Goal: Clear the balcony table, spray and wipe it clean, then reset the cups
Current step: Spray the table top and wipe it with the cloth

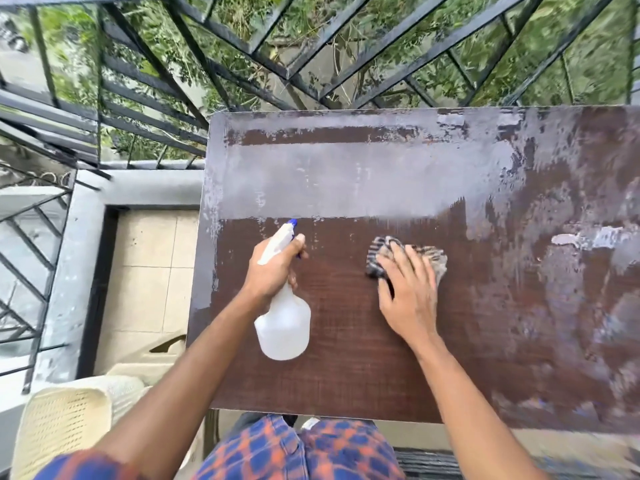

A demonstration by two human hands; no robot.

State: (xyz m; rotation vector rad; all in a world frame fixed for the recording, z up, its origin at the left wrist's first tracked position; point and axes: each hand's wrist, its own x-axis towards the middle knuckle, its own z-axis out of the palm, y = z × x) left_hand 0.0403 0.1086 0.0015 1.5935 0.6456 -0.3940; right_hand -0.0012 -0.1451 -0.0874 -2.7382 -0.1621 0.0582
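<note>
While the cream plastic chair point(65, 420) sits off at the near left, out of my way beside the table, I'm deep in the spray-and-wipe stage. My left hand point(273, 271) is wrapped tight around the neck of the spray bottle point(284, 320), forefinger up by the trigger, blue-tipped nozzle aimed at the far side of the table point(346, 386). I hold it over the surface, I think, so I can squirt again without reaching. The bottle is a cloudy white; how much liquid is inside, I can't tell.

Moving right, my right hand point(408, 292) lies flat with the fingers spread, pressing the striped cloth point(405, 258) onto the tabletop. There's no pinch here, just a palm bearing down, which spreads the pressure as I scrub. The near part around my hands shows dark brown; a pale grey film covers the far band and streaks run across the right side, so I judge plenty is left to wipe.

No cups anywhere on the table. The black railing point(242, 43) runs beyond the far edge.
</note>
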